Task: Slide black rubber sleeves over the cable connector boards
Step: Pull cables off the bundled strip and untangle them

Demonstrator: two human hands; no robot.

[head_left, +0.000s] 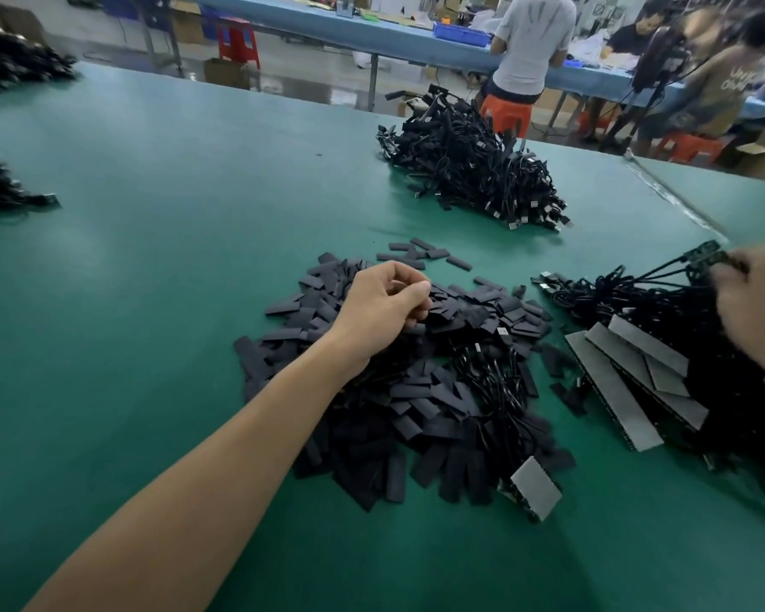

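Black rubber sleeves (416, 390) are lying heaped under the left hand (385, 298), which is pinching one; overlapping neighbours risk dragging along. Right hand (756, 302) is clutching cables (663, 276), connector boards (707, 254) protruding just beyond its grip.

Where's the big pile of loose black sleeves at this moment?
Head view: the sleeve pile sits centre on the green table, under the left hand, left of the cable bundle gripped by the right hand.

L hand (385, 302), R hand (756, 302): fingers curled.
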